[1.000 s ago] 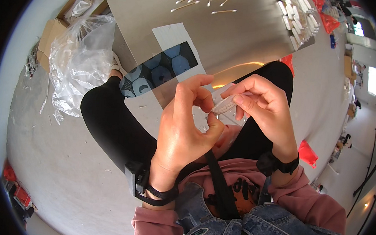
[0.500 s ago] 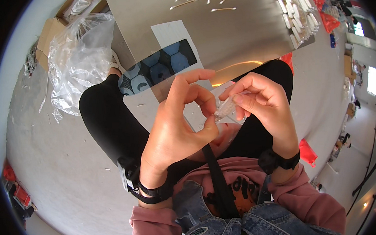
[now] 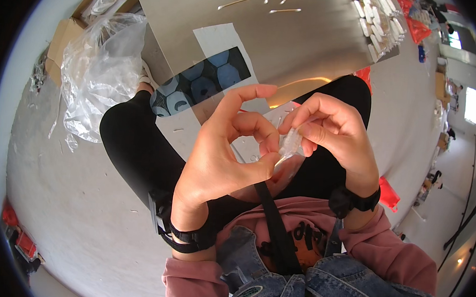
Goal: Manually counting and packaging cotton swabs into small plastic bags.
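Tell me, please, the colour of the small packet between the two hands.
The packet looks clear and whitish, best seen in the head view.

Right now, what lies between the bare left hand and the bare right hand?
The head view shows a small, clear plastic packet, held by the right hand, and a thin, yellowish stick below it, nearer the left hand.

A dark patterned sheet (image 3: 204,84) overlaps white paper (image 3: 215,35) near the near-left corner of the metallic tabletop (image 3: 304,41). Beyond its left edge, a clear plastic bag (image 3: 103,80) sits beside an open cardboard box (image 3: 64,39) on the grey floor (image 3: 81,210).
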{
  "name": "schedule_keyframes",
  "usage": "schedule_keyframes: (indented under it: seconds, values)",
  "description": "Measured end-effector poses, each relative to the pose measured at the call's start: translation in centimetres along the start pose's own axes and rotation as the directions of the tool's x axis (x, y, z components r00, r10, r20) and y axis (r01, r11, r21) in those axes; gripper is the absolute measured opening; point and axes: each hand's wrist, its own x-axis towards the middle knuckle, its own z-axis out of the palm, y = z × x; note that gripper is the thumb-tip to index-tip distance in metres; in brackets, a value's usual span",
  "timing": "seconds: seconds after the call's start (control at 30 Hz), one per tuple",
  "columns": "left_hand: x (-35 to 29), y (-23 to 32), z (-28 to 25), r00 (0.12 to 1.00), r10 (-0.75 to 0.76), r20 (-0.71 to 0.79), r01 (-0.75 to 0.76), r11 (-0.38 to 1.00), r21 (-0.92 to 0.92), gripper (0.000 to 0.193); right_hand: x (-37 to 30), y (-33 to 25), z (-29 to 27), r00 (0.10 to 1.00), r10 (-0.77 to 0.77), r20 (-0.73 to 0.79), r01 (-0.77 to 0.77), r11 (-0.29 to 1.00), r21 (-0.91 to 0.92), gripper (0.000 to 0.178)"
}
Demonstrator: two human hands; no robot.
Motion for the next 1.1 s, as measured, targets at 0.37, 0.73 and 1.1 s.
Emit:
schedule_keyframes:
  seconds: [0.37, 0.73, 1.1]
  values:
    - [0.05, 0.27, 0.26, 0.995, 0.042, -0.092, -0.046, 0.998, -0.041, 0.075, 0.01, 0.08, -0.44, 1.000, 0.005, -0.030, -0.005, 1.000, -0.013, 0.009]
    - [-0.07, -0.25, 0.40, 0.994, 0.074, -0.085, -0.066, 0.993, 0.096, 0.071, 0.31, 0.02, -0.08, 0.997, 0.065, -0.052, -0.067, 0.996, -0.050, 0.006]
    - [-0.07, 0.22, 0.17, 0.998, 0.039, -0.058, -0.039, 0.999, 0.001, 0.068, 0.31, -0.22, -0.18, 0.993, 0.111, -0.048, -0.112, 0.993, -0.038, 0.007]
